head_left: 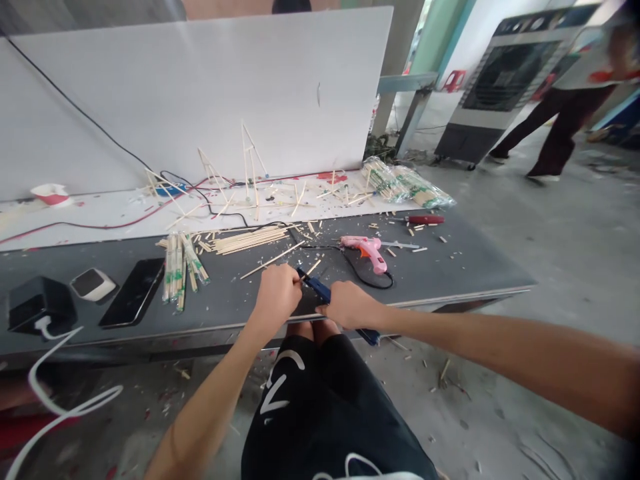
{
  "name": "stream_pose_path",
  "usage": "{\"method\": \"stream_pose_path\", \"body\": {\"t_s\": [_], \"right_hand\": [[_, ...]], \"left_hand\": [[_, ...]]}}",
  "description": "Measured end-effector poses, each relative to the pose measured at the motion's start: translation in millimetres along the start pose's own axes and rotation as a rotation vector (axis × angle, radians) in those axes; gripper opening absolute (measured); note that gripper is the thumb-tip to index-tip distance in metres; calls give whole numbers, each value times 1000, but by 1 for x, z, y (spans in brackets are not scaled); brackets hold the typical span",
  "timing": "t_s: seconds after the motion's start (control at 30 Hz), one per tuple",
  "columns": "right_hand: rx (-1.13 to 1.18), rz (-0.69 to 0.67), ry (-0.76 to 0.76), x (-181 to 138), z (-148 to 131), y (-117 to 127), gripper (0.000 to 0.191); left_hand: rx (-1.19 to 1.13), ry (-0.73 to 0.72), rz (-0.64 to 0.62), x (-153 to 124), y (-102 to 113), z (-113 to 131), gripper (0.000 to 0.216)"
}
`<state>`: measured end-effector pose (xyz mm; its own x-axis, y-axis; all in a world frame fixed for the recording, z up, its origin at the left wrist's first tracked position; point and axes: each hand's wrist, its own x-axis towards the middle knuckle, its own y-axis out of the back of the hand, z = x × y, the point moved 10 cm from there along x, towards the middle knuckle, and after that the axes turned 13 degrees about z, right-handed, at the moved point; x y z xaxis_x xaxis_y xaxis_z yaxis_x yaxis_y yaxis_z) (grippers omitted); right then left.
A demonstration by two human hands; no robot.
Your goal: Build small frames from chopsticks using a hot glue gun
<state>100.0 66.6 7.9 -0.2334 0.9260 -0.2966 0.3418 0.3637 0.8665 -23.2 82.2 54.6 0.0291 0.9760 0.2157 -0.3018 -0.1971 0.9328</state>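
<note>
My left hand [278, 291] is closed around a thin wooden stick [313, 268], whose short pale end sticks out to the right of my fingers. My right hand [350, 305] grips a long dark blue hand tool [317, 287]; its exact kind is partly hidden by my fingers. The tool's upper end meets the stick beside my left fingertips, and its lower end passes below the table edge. Just beyond my hands lies another loose stick [273, 260]. To the right, a pink glue gun [367, 250] rests on its side, its black cord curling around it.
A pile of sticks [253, 239] and bundled wrapped sticks [177, 267] lie left, near a phone [134, 292] and a black charger [43, 303]. Stick frames [250, 160] stand against the white board [200, 93]. Packaged sticks [400, 183] and a red-handled tool [425, 219] lie right. A person [565, 107] stands beyond.
</note>
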Motion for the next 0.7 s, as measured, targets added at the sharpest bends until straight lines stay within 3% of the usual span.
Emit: {"method": "stream_pose_path", "body": {"t_s": [0.17, 0.33, 0.53, 0.7], "right_hand": [[14, 1, -7, 1, 1, 5, 32], [89, -17, -32, -4, 11, 19, 23], [290, 122, -70, -6, 32, 41, 25], [386, 125, -55, -6, 42, 41, 32]], "left_hand": [[-113, 32, 18, -3, 3, -11, 26], [-201, 95, 15, 3, 6, -26, 19], [-267, 123, 22, 25, -12, -38, 16], [-260, 101, 4, 32, -17, -42, 16]]}}
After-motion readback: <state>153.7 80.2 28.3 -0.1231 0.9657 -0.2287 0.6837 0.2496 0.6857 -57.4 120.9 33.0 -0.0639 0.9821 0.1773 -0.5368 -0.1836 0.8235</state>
